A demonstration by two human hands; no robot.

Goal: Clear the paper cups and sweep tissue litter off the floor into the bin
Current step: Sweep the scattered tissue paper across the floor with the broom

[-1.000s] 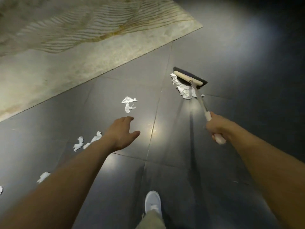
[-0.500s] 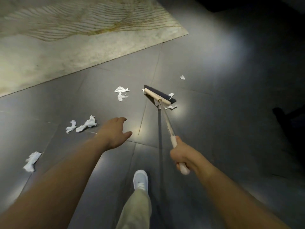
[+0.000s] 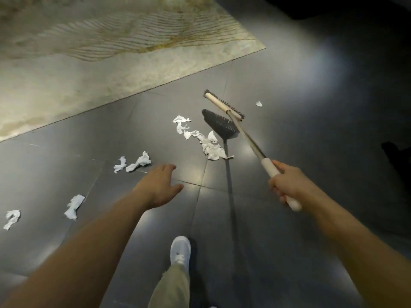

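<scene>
Tissue litter (image 3: 210, 144) on floor (image 3: 300, 134) beside broom (image 3: 223, 106); right hand (image 3: 288, 185) grips its handle (image 3: 269, 169).

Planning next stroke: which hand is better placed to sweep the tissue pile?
Right. The right hand grips the cream-handled dark-bristled broom, poised beside the crumpled white tissue pile; the left hand holds nothing.

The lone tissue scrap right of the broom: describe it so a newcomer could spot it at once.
Find the pale rug across the top left, then its right corner. Below that corner is the broom head, and just right of it lies a tiny white tissue scrap. Every other tissue piece lies left of the broom and is larger.
</scene>
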